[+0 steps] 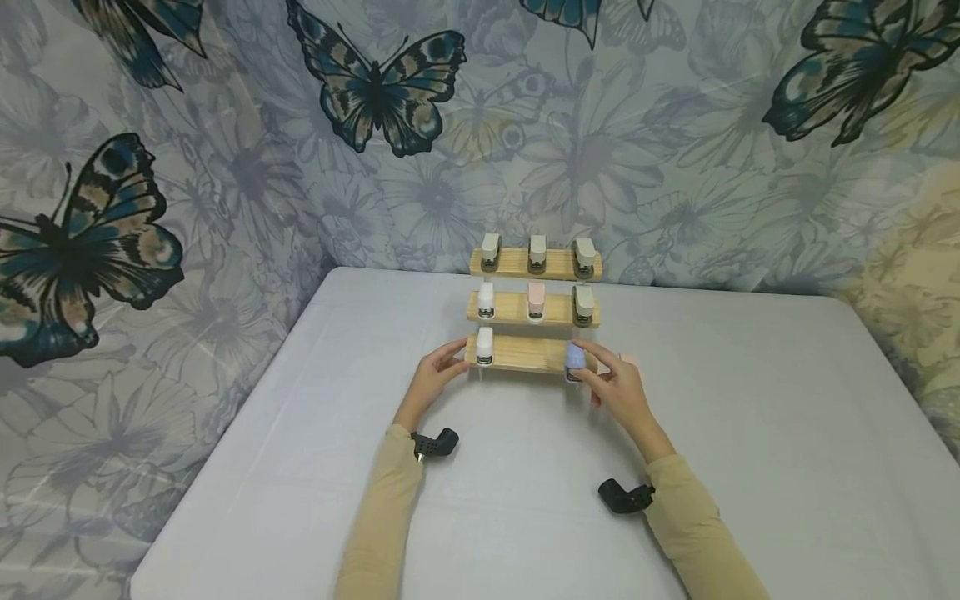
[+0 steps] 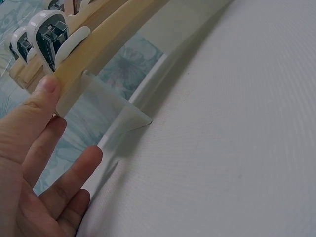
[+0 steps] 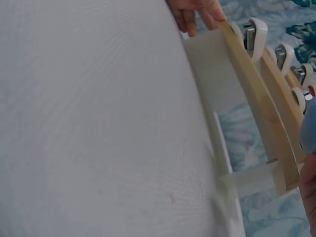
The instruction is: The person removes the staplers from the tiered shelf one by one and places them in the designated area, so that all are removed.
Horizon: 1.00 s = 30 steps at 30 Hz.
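Note:
A three-tier wooden display rack point(image 1: 525, 353) with clear supports stands toward the back of the table. My left hand point(image 1: 441, 372) pinches the left end of its lowest board, thumb on the front edge in the left wrist view. At the board's right end, my right hand point(image 1: 617, 390) holds a lavender-blue mini stapler point(image 1: 575, 357) between thumb and fingers, its base close over the wood. A white mini stapler point(image 1: 484, 346) stands upright on the same board, near my left thumb. In the right wrist view only part of the blue stapler point(image 3: 309, 127) shows.
The middle board carries a white stapler point(image 1: 486, 300), a pink one point(image 1: 536, 302) and a pale one point(image 1: 582, 305). Three pale staplers stand on the top board point(image 1: 513, 262). A white cloth covers the table point(image 1: 525, 500); a butterfly-print backdrop point(image 1: 435, 192) rises behind.

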### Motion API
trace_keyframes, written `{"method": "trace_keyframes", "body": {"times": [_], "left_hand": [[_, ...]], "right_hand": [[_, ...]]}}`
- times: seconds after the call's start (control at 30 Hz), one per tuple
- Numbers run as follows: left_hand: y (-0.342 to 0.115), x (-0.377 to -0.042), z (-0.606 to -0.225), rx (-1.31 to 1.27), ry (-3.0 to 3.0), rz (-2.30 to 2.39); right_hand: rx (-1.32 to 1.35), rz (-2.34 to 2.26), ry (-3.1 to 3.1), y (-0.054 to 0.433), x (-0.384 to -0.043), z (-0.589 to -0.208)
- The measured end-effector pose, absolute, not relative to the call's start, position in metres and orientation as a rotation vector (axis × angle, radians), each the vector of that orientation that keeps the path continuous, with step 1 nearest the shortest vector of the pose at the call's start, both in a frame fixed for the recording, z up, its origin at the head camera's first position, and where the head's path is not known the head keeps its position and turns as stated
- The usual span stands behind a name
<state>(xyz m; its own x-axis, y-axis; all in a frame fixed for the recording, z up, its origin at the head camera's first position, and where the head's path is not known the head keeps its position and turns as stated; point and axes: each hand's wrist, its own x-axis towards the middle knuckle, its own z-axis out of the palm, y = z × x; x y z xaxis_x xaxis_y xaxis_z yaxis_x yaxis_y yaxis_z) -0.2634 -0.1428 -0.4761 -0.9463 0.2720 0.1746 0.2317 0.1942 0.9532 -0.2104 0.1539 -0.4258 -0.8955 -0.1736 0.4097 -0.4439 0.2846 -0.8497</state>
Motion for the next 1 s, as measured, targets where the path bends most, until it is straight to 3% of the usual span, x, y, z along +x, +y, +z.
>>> {"method": "trace_keyframes", "body": {"times": [0.23,0.6,1.0], "left_hand": [[-0.144,-0.261,-0.475,0.483,2.382,1.922],[-0.143,-0.261,-0.475,0.509,2.402,1.917],[-0.146,-0.276,-0.504,0.505,2.380,1.985]], "right_hand": [[0.492,1.643,-2.289,0.163,-0.212,-0.431],[0.480,1.525,-2.203,0.194,-0.248,-0.503],[0.480,1.658,-2.212,0.204,-0.237,-0.486]]}}
